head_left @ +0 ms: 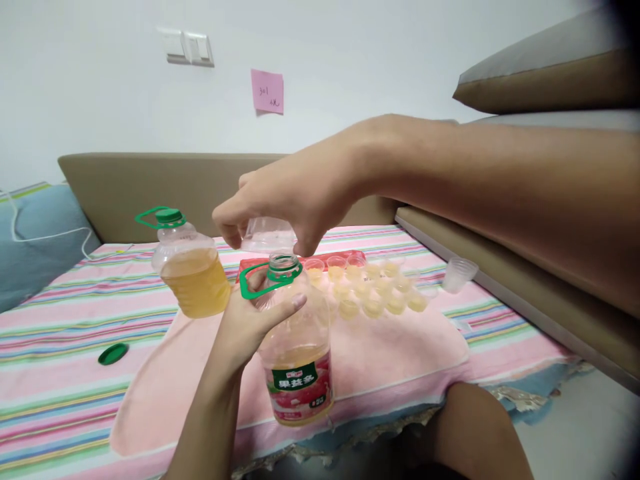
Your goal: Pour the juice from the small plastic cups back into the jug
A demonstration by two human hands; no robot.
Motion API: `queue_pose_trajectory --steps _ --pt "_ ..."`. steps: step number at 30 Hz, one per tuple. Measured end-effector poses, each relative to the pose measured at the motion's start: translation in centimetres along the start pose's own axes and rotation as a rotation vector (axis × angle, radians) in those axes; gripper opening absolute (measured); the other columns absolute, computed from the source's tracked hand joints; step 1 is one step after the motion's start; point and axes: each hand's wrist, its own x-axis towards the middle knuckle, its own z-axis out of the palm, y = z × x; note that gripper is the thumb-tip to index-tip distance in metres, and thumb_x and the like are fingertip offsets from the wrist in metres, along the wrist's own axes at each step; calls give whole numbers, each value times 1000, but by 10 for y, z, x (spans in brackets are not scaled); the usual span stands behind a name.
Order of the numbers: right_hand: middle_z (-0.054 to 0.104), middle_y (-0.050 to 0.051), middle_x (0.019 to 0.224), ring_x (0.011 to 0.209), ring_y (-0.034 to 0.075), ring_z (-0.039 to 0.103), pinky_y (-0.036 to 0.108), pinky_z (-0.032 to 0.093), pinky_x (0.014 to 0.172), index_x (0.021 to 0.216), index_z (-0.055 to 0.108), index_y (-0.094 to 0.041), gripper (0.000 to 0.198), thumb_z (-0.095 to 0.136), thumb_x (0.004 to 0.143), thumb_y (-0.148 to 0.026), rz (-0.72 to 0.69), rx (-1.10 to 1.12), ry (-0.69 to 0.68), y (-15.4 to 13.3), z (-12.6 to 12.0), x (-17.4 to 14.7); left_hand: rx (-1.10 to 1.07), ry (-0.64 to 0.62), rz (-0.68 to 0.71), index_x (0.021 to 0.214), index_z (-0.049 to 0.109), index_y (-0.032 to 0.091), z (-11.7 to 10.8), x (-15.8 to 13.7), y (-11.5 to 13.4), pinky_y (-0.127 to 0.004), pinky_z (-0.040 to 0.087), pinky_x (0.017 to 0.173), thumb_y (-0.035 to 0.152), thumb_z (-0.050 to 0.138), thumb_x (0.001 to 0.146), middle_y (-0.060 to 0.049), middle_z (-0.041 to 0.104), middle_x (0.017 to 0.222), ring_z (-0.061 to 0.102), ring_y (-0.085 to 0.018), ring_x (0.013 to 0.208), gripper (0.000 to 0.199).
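Observation:
My left hand (255, 317) is wrapped round the upper part of a clear juice bottle (300, 333) with a red and green label. The bottle's mouth is uncapped, a green carry ring (250, 283) circles its neck, and a little pale yellow juice lies low inside. Just above and behind the mouth, my right hand (295, 187) grips a clear plastic cup (270, 235) from above; its wider end seems to face down. Behind the bottle stand several small plastic cups (373, 303) in rows, with pale yellow juice in them.
A second juice bottle (197, 280), capped green and over half full, stands at left. A green cap (113, 353) lies on the striped cloth (60, 393). Some stacked clear cups (459, 275) stand at right, near a cushion edge (500, 287). A red tray (245, 267) lies behind the cups.

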Motion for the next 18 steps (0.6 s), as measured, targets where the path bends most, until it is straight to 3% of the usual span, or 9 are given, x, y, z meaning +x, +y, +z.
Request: queue_pose_trajectory --steps 8,18 --pt "65 -1 144 137 23 58 41 54 110 141 57 -18 69 87 82 3 -1 -10 25 5 6 0 -7 -10 5 132 78 30 0 0 2 -51 45 125 47 101 79 -5 75 143 64 -36 142 60" --pt "66 -4 141 137 20 59 38 52 112 137 57 -17 64 85 83 3 -51 28 37 7 3 -3 -1 0 3 128 79 29 -1 -1 0 -50 46 125 49 102 77 -5 76 141 64 -36 141 60"
